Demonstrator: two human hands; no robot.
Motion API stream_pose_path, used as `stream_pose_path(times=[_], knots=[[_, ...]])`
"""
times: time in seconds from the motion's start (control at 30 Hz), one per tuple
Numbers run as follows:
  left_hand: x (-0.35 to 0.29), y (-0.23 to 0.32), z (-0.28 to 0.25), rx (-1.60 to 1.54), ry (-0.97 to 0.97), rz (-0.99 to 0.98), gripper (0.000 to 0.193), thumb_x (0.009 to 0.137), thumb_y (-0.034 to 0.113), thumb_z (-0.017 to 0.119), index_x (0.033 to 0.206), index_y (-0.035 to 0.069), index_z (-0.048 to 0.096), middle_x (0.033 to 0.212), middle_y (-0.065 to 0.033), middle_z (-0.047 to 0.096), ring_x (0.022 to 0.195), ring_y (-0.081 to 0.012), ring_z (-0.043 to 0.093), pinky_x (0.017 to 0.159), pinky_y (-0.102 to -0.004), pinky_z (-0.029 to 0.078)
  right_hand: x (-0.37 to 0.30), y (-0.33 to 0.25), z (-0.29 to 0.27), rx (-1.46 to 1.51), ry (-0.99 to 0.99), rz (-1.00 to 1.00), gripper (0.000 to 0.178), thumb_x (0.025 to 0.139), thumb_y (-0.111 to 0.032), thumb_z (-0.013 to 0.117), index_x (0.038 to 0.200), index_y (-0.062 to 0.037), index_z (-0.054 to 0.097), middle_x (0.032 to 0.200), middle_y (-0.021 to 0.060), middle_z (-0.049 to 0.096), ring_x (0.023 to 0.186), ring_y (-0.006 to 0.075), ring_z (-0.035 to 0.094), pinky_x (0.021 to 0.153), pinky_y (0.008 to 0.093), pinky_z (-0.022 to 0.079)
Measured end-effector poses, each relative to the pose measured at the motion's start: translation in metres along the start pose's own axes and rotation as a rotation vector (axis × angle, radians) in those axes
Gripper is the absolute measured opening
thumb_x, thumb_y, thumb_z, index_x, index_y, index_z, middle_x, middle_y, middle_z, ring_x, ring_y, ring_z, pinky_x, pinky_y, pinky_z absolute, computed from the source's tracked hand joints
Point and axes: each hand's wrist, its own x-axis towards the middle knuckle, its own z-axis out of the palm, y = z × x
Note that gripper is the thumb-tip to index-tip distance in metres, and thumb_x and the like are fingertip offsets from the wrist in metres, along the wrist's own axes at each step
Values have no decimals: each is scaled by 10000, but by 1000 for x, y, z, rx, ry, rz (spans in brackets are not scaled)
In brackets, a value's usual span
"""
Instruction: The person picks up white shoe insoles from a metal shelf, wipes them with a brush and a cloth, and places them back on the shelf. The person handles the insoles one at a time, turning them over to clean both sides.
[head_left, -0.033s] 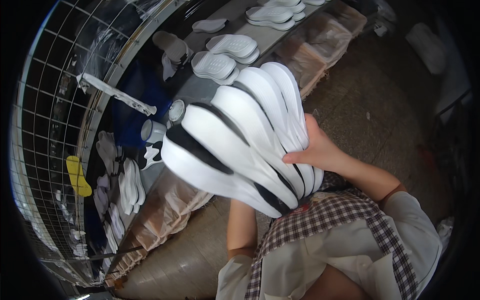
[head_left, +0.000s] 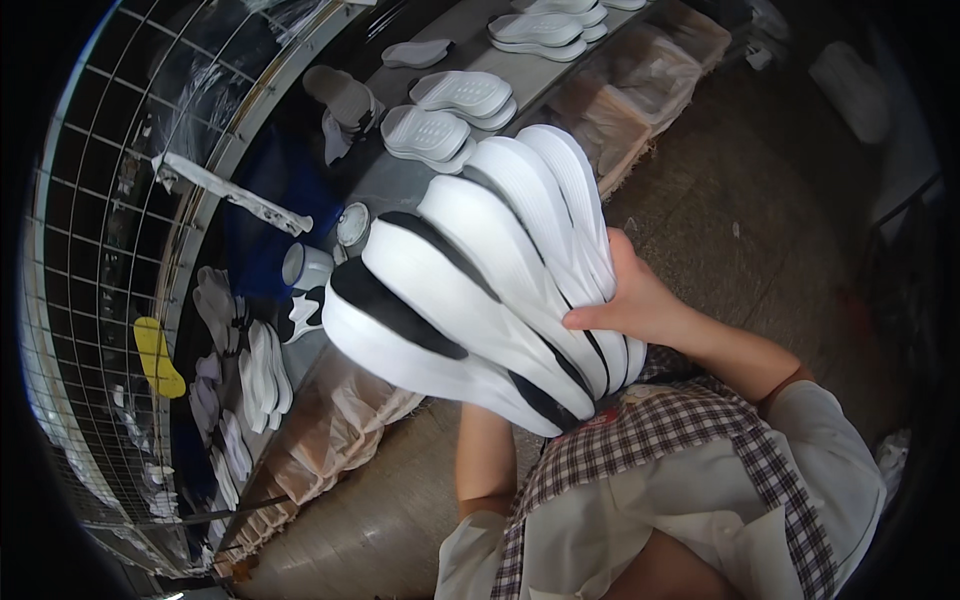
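A fanned stack of several white shoe soles [head_left: 430,275], with black areas showing on some inner faces, is held up in front of my body. My right hand [head_left: 640,298] grips the stack's right side, its thumb laid across the outer soles. Below the stack my left forearm [head_left: 486,455] rises and passes behind it; the left hand itself is hidden by the soles, so its fingers do not show. The lower ends of the soles come close to my checked apron [head_left: 620,440].
On the long bench [head_left: 365,185] lie pairs of white soles [head_left: 465,93], a white mug [head_left: 306,266] and a round white lid [head_left: 353,223]. Plastic-lined bins [head_left: 350,410] run along its near edge. A wire grid [head_left: 90,200] with a yellow insole [head_left: 158,357] stands left.
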Motion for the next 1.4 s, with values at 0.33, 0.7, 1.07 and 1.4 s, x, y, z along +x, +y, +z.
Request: stream_pose_path(times=[0.33, 0.7, 1.07, 1.4], knots=[[3, -1, 2, 28, 14, -1, 611, 941, 439, 442, 1352, -12, 410, 1308, -184, 514, 1153, -308, 542, 968, -442, 463, -7, -23, 2, -251, 49, -59, 924, 624, -385, 825, 1245, 76, 320, 1179, 284, 523, 1062, 399, 578, 895, 420, 475], [11, 1, 2, 17, -3, 5, 605, 942, 431, 442, 1349, -16, 414, 1303, -186, 518, 1149, -308, 546, 965, -440, 466, -6, -24, 0, -302, 29, -26, 1001, 627, -404, 819, 1309, 72, 262, 1239, 284, 473, 1129, 395, 534, 935, 425, 450], [12, 9, -1, -12, -31, 63, 599, 942, 423, 442, 1345, -19, 417, 1299, -188, 521, 1144, -308, 550, 963, -439, 468, 15, 9, -8, 49, -18, -46, 1047, 611, -264, 853, 1398, 12, 220, 1347, 189, 397, 1266, 282, 398, 1054, 405, 330], [5, 7, -5, -5, -19, 72, 593, 943, 416, 442, 1342, -22, 420, 1295, -190, 524, 1140, -308, 553, 960, -437, 470, 26, 28, -18, -14, 11, -135, 1117, 606, -307, 870, 1403, 25, 160, 1367, 218, 371, 1293, 312, 368, 1062, 419, 316]])
